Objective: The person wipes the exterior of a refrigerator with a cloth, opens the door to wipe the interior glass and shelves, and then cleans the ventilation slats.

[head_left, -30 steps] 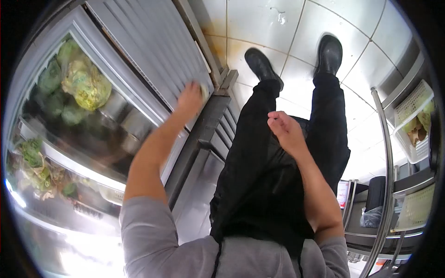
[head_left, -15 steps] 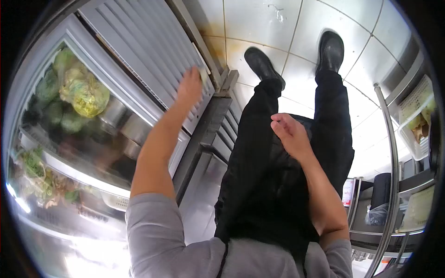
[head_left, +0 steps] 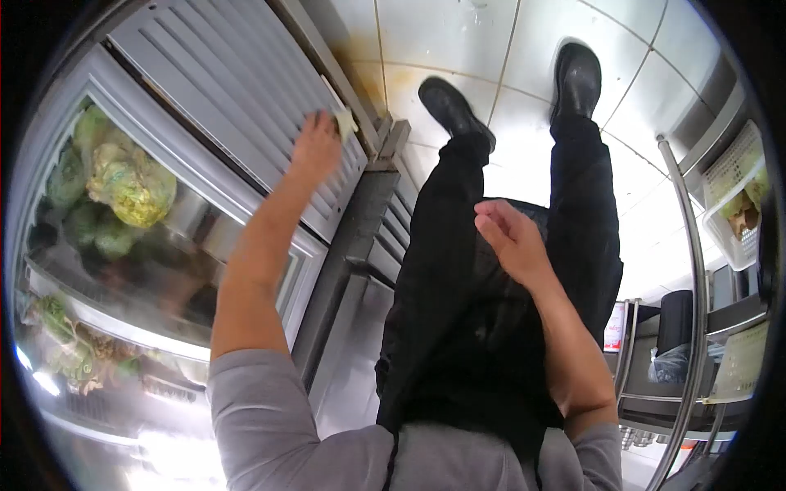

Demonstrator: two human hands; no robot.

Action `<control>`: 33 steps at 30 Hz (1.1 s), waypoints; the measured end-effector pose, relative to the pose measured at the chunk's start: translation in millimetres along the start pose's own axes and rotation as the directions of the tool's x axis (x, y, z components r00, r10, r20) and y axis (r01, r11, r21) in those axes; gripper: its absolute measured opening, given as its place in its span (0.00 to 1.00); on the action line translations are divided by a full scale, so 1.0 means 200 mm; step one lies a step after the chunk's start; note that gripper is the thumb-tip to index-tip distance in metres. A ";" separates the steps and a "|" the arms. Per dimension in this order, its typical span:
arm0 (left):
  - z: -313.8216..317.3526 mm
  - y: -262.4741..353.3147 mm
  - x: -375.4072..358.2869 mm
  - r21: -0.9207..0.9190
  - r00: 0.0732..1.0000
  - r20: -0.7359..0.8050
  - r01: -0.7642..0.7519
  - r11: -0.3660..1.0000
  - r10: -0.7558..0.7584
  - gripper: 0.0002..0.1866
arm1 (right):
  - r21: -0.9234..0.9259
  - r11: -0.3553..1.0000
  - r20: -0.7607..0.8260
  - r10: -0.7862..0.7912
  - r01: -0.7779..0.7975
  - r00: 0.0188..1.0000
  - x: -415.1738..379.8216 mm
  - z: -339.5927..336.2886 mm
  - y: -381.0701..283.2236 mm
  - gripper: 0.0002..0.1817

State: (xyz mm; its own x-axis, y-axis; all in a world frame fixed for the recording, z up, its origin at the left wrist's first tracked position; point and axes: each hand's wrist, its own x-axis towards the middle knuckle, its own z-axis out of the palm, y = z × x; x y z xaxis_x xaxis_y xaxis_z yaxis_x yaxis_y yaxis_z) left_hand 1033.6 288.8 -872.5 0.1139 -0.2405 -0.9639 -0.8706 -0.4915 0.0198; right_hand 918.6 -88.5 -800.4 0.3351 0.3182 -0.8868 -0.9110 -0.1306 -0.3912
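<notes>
My left hand (head_left: 318, 147) presses a pale cloth (head_left: 345, 124) against the grey ribbed panel (head_left: 237, 90) of a glass-door fridge, close to the panel's outer edge. Its fingers are closed on the cloth, and part of the cloth sticks out past the fingertips. Over my lap hovers my right hand (head_left: 514, 241), in front of the black apron (head_left: 483, 327). That hand holds nothing; its thumb stands apart from loosely bent fingers.
Behind the fridge glass lie cabbages (head_left: 131, 184) and other greens. A metal frame (head_left: 336, 303) runs beside the fridge. On my right stands a rack with a steel rail (head_left: 692, 245) and a white basket (head_left: 737, 196). White floor tiles (head_left: 442, 37) lie around my black boots (head_left: 577, 78).
The view has shifted slightly, so the fridge and floor sit farther left. My left hand stays at the panel's edge, less blurred, with more of the cloth showing. My right hand has barely moved.
</notes>
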 end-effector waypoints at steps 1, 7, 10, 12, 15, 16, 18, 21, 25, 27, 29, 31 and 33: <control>0.05 0.03 0.01 0.004 0.999 -0.035 0.023 1.000 -0.022 0.22 | 0.014 1.000 0.025 0.018 -0.018 1.000 -0.01 0.01 -0.01 0.19; 0.34 0.32 0.04 -0.025 0.997 -0.012 0.081 0.996 -0.081 0.22 | 0.006 1.000 0.027 0.021 -0.021 0.999 -0.01 -0.01 -0.08 0.19; 0.16 0.20 -0.04 0.041 1.000 0.011 0.010 0.999 -0.011 0.22 | -0.045 0.997 -0.024 -0.059 0.058 0.998 0.00 -0.01 -0.04 0.19; 0.00 0.00 0.00 0.026 1.000 -0.005 0.026 0.999 -0.026 0.22 | -0.048 0.998 -0.004 -0.027 0.026 1.000 0.01 -0.02 -0.04 0.19; -0.10 -0.16 0.06 0.083 0.985 -0.154 0.093 0.992 -0.080 0.23 | 0.019 1.000 0.029 -0.005 0.005 1.000 0.00 0.01 -0.02 0.19; -0.02 -0.10 0.03 -0.215 0.979 -0.070 0.174 0.961 -0.193 0.23 | 0.052 0.999 0.032 -0.016 0.015 0.999 0.00 0.00 -0.03 0.19; 0.25 0.09 0.11 -0.694 0.932 0.115 0.323 0.643 -0.343 0.23 | 0.030 1.000 0.036 0.006 -0.007 0.999 -0.01 -0.03 -0.07 0.19; 0.40 0.35 0.00 -0.083 0.991 -0.104 0.076 0.994 -0.084 0.18 | 0.023 1.000 -0.007 0.002 -0.002 1.000 -0.01 -0.02 -0.06 0.19; 0.12 0.08 0.01 -0.049 0.995 -0.099 0.009 0.999 -0.014 0.17 | 0.037 0.999 0.011 0.010 -0.010 1.000 0.00 -0.02 -0.05 0.18; -0.03 -0.11 0.08 -0.032 0.978 -0.186 0.084 0.996 -0.089 0.15 | 0.068 0.997 0.025 0.023 -0.024 0.999 0.00 -0.01 -0.03 0.18; 0.06 -0.10 0.11 0.012 0.960 -0.269 0.083 0.997 -0.076 0.15 | 0.092 0.995 0.036 0.039 -0.042 0.999 -0.01 0.01 -0.03 0.18; 0.08 0.02 0.10 -0.400 0.941 -0.166 0.209 0.892 -0.295 0.15 | 0.084 0.996 0.022 0.036 -0.037 0.999 -0.01 -0.01 -0.04 0.18; 0.49 0.34 0.05 -0.530 0.958 -0.098 0.179 0.829 -0.269 0.14 | 0.065 0.998 0.005 0.024 -0.024 1.000 -0.01 0.00 -0.05 0.18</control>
State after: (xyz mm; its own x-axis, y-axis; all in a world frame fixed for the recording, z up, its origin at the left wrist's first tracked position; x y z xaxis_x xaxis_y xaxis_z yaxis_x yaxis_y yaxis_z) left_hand 928.9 336.2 -906.4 0.3902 -0.1798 -0.9030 -0.4474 -0.8942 -0.0153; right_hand 927.0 -88.0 -795.6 0.3119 0.3195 -0.8948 -0.9325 -0.0775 -0.3527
